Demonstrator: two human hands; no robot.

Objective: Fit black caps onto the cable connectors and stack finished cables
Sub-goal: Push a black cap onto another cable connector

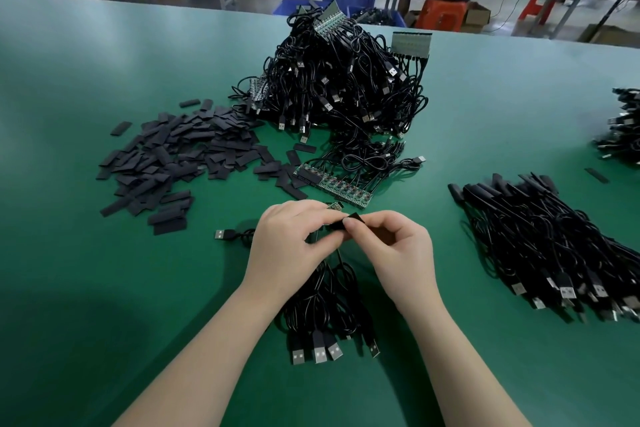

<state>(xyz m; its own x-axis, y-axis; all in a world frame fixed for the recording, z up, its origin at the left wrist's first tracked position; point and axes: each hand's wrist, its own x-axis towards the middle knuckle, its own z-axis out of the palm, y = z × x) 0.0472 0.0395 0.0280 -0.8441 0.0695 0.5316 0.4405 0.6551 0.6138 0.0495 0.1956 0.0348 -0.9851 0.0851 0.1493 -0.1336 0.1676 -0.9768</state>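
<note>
Near the front edge of the bench [86,288], a small bundle of cables [325,308] lies with its plugs [317,354] pointing toward the person; these cables run up into the hands. Just above, the left hand [287,239] is curled around a cable end with a small green board [334,207] showing past its knuckles, and the right hand [391,246] pinches a black cap [351,220] between thumb and forefinger at the point where the two hands meet. The cap appears to be at or just onto the board end; how far on it sits cannot be told.

The judged risks are these. A cap pushed on at a tilt may jam or bend the board. A loosened pinch may drop the cap among the cables below. The trailing bundle may snag and tug the held cable.

One loose plug [220,235] lies just left of the hands. Farther in, a strip of joined boards [332,185] lies ahead, spare caps [173,156] spread toward the left, and the finished stack [554,246] sits by the right edge. The large heap of uncapped cables [343,80] rises near the far edge.
</note>
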